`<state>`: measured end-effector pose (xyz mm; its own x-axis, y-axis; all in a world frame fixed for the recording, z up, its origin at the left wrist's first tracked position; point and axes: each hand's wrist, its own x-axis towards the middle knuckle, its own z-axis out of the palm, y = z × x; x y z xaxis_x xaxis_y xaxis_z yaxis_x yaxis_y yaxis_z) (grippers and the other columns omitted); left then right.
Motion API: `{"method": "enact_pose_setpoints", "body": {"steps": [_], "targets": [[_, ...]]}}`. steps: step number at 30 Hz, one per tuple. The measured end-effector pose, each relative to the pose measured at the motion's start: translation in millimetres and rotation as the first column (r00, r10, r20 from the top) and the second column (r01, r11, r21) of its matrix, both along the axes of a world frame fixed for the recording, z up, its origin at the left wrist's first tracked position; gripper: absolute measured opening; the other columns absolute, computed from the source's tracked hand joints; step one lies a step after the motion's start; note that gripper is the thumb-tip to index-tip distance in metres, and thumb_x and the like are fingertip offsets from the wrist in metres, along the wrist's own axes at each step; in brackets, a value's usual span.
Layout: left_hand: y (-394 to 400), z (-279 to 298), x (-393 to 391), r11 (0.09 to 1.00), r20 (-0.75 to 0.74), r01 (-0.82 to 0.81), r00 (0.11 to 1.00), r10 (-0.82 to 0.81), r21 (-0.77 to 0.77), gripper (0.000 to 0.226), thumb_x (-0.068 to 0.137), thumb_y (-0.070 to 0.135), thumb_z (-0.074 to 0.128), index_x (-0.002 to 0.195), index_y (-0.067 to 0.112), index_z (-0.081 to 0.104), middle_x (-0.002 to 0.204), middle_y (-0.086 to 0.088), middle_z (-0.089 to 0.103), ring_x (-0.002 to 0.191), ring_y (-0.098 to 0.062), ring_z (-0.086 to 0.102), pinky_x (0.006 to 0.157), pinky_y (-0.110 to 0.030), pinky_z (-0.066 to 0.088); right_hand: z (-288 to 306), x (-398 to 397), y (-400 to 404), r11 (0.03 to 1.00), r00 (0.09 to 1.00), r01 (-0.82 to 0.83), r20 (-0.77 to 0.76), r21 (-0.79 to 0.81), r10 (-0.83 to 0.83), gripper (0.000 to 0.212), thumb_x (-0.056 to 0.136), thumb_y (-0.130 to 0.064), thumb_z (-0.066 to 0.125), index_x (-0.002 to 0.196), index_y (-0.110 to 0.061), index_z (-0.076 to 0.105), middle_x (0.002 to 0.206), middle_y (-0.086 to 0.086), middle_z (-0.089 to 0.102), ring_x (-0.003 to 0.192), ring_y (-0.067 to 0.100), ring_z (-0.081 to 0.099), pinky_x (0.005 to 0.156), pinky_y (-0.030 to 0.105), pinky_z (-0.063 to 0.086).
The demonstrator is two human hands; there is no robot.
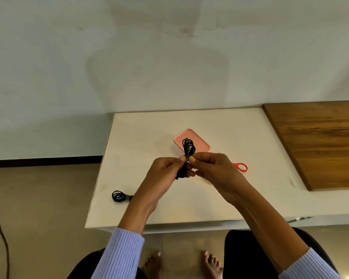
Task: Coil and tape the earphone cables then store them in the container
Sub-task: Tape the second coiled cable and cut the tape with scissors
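Note:
A black coiled earphone cable (188, 148) is held upright above the white table, its loops fanning out at the top. My left hand (165, 174) grips the lower part of the bundle. My right hand (212, 168) pinches its middle, where a grey band of tape shows. Behind the bundle lies a pink rectangular container (199, 143) with its lid on. A second coiled cable (119, 196), bound with grey tape, lies near the table's left edge, partly hidden by my left forearm.
A red scissor handle (241, 167) pokes out from behind my right hand. A wooden board (318, 141) covers the table's right side. The white table (149, 135) stands against a pale wall. A dark cord (0, 228) runs over the floor at left.

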<state>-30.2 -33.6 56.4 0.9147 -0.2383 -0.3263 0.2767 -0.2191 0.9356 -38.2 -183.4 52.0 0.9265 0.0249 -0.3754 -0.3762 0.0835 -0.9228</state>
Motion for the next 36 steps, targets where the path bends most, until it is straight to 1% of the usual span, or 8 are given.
{"method": "enact_pose_setpoints", "body": {"steps": [5, 9, 14, 20, 23, 26, 31, 36], "targets": [[-1, -5, 1, 0.981, 0.282, -0.004, 0.958, -0.051, 0.192, 0.028, 0.093, 0.033, 0.054, 0.084, 0.013, 0.071, 0.077, 0.002, 0.072, 0.069, -0.003, 0.062, 0.066, -0.011, 0.045, 3, -2, 6, 0.993, 0.994, 0.104, -0.011, -0.058, -0.105, 0.007, 0.083, -0.018, 0.067, 0.086, -0.016, 0.073, 0.088, -0.004, 0.072, 0.083, 0.007, 0.065, 0.06, 0.015, 0.051], [-2, -4, 1, 0.992, 0.285, -0.052, 0.958, 0.016, 0.118, 0.029, 0.098, 0.023, 0.047, 0.078, 0.016, 0.067, 0.067, 0.005, 0.065, 0.06, 0.004, 0.057, 0.06, -0.007, 0.04, 7, 0, 5, 0.991, 0.989, 0.136, -0.056, -0.009, -0.136, 0.015, 0.078, -0.023, 0.073, 0.084, -0.009, 0.074, 0.086, 0.002, 0.074, 0.08, 0.006, 0.068, 0.057, 0.018, 0.05], [-6, -10, 0, 0.979, 0.316, -0.15, 0.943, 0.101, 0.135, 0.028, 0.097, 0.023, 0.048, 0.081, 0.015, 0.068, 0.067, 0.003, 0.064, 0.065, -0.007, 0.058, 0.069, -0.023, 0.047, 10, 2, 10, 0.993, 0.994, 0.106, -0.044, 0.05, -0.104, 0.013, 0.087, -0.011, 0.062, 0.088, -0.004, 0.073, 0.09, 0.011, 0.074, 0.085, 0.014, 0.071, 0.061, 0.021, 0.055], [-16, -18, -6, 0.924, 0.545, -0.238, 0.838, 0.039, 0.3, 0.023, 0.097, 0.023, 0.05, 0.088, 0.013, 0.07, 0.07, 0.004, 0.065, 0.061, -0.01, 0.057, 0.054, -0.015, 0.039, 4, 5, 16, 0.953, 0.971, 0.238, 0.043, -0.189, -0.234, 0.016, 0.085, -0.012, 0.061, 0.076, -0.009, 0.074, 0.074, 0.006, 0.074, 0.068, 0.013, 0.07, 0.07, 0.022, 0.057], [-20, -22, -7, 0.9, 0.648, -0.276, 0.762, -0.008, 0.337, 0.02, 0.096, 0.022, 0.052, 0.091, 0.014, 0.069, 0.073, 0.003, 0.066, 0.065, -0.011, 0.059, 0.057, -0.024, 0.047, 2, 6, 13, 0.913, 0.959, 0.284, 0.097, -0.293, -0.267, 0.012, 0.08, -0.016, 0.067, 0.072, -0.012, 0.075, 0.07, 0.003, 0.073, 0.067, 0.013, 0.071, 0.075, 0.029, 0.057], [-22, -25, -8, 0.887, 0.698, -0.307, 0.715, -0.024, 0.345, 0.02, 0.096, 0.022, 0.05, 0.091, 0.013, 0.068, 0.076, 0.002, 0.067, 0.067, -0.013, 0.059, 0.057, -0.028, 0.048, 2, 7, 11, 0.92, 0.946, 0.323, 0.069, -0.222, -0.316, 0.011, 0.079, -0.013, 0.068, 0.077, -0.005, 0.074, 0.073, 0.008, 0.073, 0.069, 0.016, 0.072, 0.074, 0.029, 0.058], [-27, -25, -10, 0.876, 0.723, -0.352, 0.691, 0.005, 0.33, 0.018, 0.095, 0.019, 0.051, 0.089, 0.013, 0.067, 0.074, 0.003, 0.065, 0.063, -0.011, 0.056, 0.055, -0.018, 0.039, 5, 10, 15, 0.925, 0.921, 0.363, -0.106, -0.112, -0.374, 0.014, 0.082, -0.008, 0.06, 0.071, -0.007, 0.07, 0.073, 0.008, 0.073, 0.063, 0.012, 0.07, 0.067, 0.02, 0.056], [-29, -21, -8, 0.939, 0.503, -0.327, 0.832, 0.233, 0.106, 0.026, 0.096, 0.017, 0.051, 0.076, 0.011, 0.066, 0.062, 0.002, 0.061, 0.057, -0.014, 0.054, 0.056, -0.027, 0.042, 9, 9, 12, 0.879, 0.909, 0.357, -0.335, 0.318, -0.248, 0.01, 0.083, -0.004, 0.06, 0.082, 0.0, 0.068, 0.077, 0.01, 0.072, 0.068, 0.016, 0.069, 0.066, 0.02, 0.058]]}}
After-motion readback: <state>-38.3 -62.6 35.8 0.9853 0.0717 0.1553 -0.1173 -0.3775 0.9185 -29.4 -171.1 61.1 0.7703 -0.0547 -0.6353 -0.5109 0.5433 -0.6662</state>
